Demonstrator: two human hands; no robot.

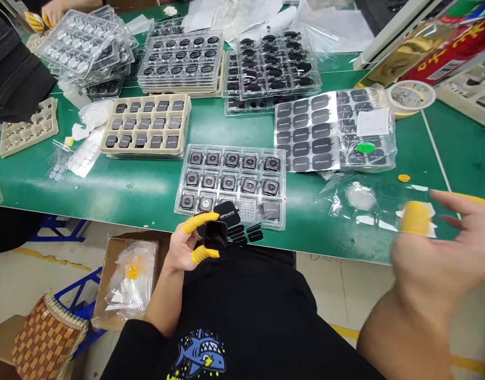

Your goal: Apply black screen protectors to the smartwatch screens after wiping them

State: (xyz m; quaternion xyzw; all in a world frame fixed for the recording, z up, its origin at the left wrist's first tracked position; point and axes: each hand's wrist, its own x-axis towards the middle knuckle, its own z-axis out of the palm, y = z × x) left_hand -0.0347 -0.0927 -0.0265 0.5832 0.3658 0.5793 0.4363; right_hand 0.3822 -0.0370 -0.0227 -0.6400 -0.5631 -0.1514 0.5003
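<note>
My left hand (187, 244), with yellow finger cots, grips a black square watch body (216, 235) between thumb and fingers, its dark glossy face showing. A black printed film piece (227, 213) lies right above it, and several small black stickers (242, 233) are beside it near the table edge. Behind is a clear tray (230, 169) with rows of black watch bodies. At the right, my right hand (444, 237) is blurred, with thumb and forefinger apart. It is over the table beside white scraps (431, 224) and a clear plastic bag (379, 211).
A beige tray (147, 152) of dark square pieces stands left of centre. Stacked clear trays (181, 58) line the back. Sticker sheets (305, 132) and a tape roll (411, 97) lie to the right. A cardboard box (103, 279) is below; another person's gloved hand (38, 21) shows far left.
</note>
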